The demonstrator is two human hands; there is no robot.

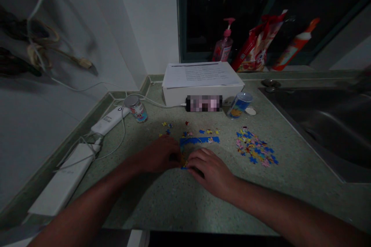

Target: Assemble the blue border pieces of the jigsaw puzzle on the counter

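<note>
A partly joined jigsaw puzzle lies on the counter, with a blue top strip and a left side running down toward me. My left hand is closed at the puzzle's left side, fingertips pressed on its lower pieces. From the right, my right hand pinches a jigsaw puzzle piece at the lower left corner. The fingers partly hide these pieces. A few loose pieces lie just beyond the strip, and a heap of mixed pieces is to the right.
Behind the puzzle, a phone leans against a white box. A blue canister and its lid stand right of it, a jar left. White power strips with cables line the left; a sink is at right.
</note>
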